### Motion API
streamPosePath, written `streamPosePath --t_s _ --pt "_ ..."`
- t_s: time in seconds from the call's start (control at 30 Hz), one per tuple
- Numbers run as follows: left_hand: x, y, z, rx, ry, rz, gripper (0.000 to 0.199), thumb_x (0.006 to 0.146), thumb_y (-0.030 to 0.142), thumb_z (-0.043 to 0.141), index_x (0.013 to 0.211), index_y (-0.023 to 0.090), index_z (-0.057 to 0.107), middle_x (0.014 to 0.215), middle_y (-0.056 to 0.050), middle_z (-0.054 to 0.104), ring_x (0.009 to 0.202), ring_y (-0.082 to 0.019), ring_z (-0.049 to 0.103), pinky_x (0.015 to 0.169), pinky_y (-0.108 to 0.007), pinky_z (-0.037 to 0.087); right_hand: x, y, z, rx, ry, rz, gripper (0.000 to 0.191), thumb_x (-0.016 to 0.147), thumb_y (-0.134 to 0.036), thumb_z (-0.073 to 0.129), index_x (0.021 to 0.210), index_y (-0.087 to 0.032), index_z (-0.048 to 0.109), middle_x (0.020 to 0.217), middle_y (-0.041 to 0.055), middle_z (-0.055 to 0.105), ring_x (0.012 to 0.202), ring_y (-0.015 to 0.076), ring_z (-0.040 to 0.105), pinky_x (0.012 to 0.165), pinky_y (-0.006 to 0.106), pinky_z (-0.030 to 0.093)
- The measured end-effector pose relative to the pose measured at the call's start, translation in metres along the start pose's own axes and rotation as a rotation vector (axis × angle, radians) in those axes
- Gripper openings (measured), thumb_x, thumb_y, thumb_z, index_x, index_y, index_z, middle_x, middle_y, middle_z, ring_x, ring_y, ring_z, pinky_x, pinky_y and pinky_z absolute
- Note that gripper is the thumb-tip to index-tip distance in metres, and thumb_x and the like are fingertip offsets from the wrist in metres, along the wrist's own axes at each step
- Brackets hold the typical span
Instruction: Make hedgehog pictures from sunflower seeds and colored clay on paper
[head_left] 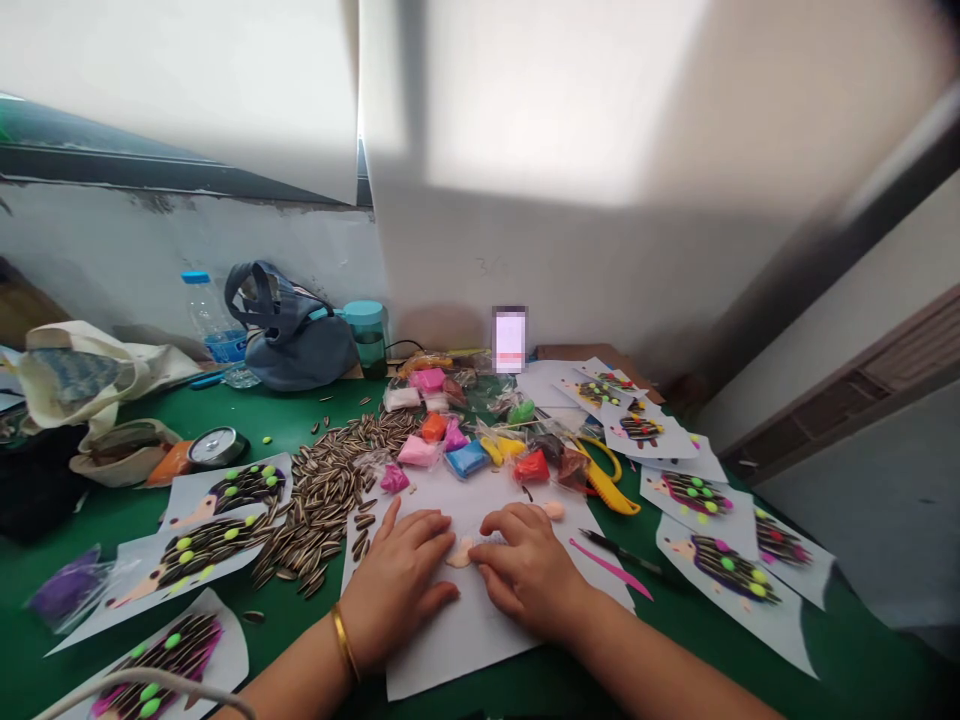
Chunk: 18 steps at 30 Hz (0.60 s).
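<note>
A white paper sheet (442,660) lies on the green table, bearing a small flat piece of peach clay (459,553). My left hand (405,570) rests on the sheet left of the clay, its fingers apart and holding nothing. My right hand (529,570) is at the clay's right side, fingers bent, with the index fingertip touching its edge; no object shows in its grasp. A rounded lump of peach clay (553,511) sits just beyond the right hand. To the right lie a pink plastic tool (611,568) and a black pen (619,551).
Sunflower seeds (330,490) are heaped left of the sheet. Behind it are bagged coloured clays (466,458) and yellow-handled scissors (611,485). Hedgehog pictures (731,575) lie on both sides. Farther back stand a phone (510,340), a blue-grey bag (300,345) and bottles (367,340).
</note>
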<state>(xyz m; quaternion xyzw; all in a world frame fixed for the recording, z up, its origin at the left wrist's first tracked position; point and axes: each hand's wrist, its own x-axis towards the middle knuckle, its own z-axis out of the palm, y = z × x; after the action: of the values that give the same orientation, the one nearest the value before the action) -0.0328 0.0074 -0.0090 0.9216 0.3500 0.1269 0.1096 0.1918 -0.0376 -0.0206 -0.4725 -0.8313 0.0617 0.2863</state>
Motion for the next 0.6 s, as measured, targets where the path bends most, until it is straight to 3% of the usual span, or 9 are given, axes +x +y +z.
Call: streamPosePath --t_s 0.43,0.6 --pt "-0.0009 -0.0073 0.0069 0.012 0.016 0.036 0.048 0.077 0.041 0.078 0.119 0.023 0.065 0.129 -0.011 0.064 0.126 -0.033 0.052 0.116 -0.066 0.019 -0.0006 -0.0014 -0.0006 -0.006 -0.01 -0.046 0.018 0.085 -0.024 0.061 0.098 -0.029 0.072 0.107 0.0036 0.064 0.101 0.0229 0.052 0.086 0.041 0.034" --pt "-0.001 -0.0066 0.0058 0.011 0.012 0.042 0.049 0.077 0.042 0.077 0.12 0.023 0.064 0.131 -0.011 0.063 0.127 -0.033 0.052 0.115 -0.065 0.021 0.0002 -0.0064 -0.0021 -0.036 -0.074 -0.093 0.024 0.082 -0.025 0.063 0.105 -0.031 0.069 0.11 0.0019 0.063 0.102 0.0227 0.052 0.089 0.041 0.034"
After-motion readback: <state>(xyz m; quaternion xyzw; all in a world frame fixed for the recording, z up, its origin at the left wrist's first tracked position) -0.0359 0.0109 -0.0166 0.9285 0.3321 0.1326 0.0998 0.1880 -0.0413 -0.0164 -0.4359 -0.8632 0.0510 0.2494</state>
